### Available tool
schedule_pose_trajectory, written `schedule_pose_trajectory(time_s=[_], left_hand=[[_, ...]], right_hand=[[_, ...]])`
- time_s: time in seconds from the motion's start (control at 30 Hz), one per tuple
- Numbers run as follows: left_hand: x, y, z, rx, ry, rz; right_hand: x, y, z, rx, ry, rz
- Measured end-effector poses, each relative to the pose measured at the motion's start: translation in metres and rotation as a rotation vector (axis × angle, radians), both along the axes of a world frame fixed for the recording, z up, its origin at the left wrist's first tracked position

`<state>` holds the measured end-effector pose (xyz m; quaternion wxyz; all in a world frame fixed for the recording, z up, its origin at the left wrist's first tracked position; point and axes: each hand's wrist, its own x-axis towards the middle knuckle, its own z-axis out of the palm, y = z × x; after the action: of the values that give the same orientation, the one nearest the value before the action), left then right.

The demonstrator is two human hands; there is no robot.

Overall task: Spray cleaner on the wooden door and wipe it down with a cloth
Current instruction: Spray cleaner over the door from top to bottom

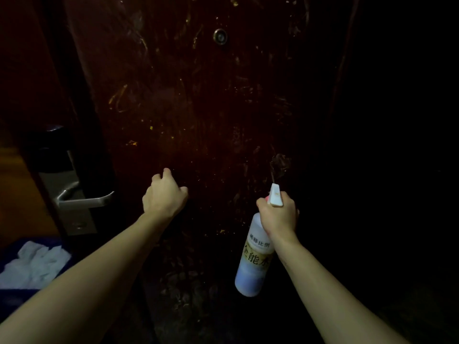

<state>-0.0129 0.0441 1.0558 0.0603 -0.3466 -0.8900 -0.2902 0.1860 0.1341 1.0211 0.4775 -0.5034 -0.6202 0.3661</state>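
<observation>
Forearms reach forward. Right hand (278, 218) grips the white spray bottle (253, 256), nozzle toward the scuffed wooden door (198, 95). Left hand (165, 194), fingers loosely curled and holding nothing, hovers at the door. White cloth (34, 264) lies lower left, below the metal lever handle (84, 199); peephole (220, 36) above.

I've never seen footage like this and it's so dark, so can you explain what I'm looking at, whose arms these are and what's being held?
There is no machine here. The single picture comes from a camera worn on a person's head, looking forward and down, so the two bare arms are that person's own. Ahead is a dark wooden door with scuffs and a small peephole. The right hand grips a white spray bottle, its nozzle aimed at the door. The left hand holds nothing and seems to rest against the wood. At far left are a metal door handle and a crumpled white cloth, untouched.
</observation>
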Motion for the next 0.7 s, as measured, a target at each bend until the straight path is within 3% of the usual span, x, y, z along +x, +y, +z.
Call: schedule_pose_trajectory(time_s=[0.37, 0.57, 0.7], left_hand=[[0.003, 0.001, -0.001, 0.008, 0.008, 0.003], [-0.001, -0.004, -0.002, -0.008, 0.001, -0.003], [-0.005, -0.008, -0.004, -0.003, -0.017, 0.007]], right_hand=[[0.018, 0.012, -0.004, 0.019, -0.003, -0.088], [0.010, 0.008, -0.004, 0.088, 0.071, -0.007], [0.006, 0.008, -0.004, 0.117, 0.009, -0.010]])
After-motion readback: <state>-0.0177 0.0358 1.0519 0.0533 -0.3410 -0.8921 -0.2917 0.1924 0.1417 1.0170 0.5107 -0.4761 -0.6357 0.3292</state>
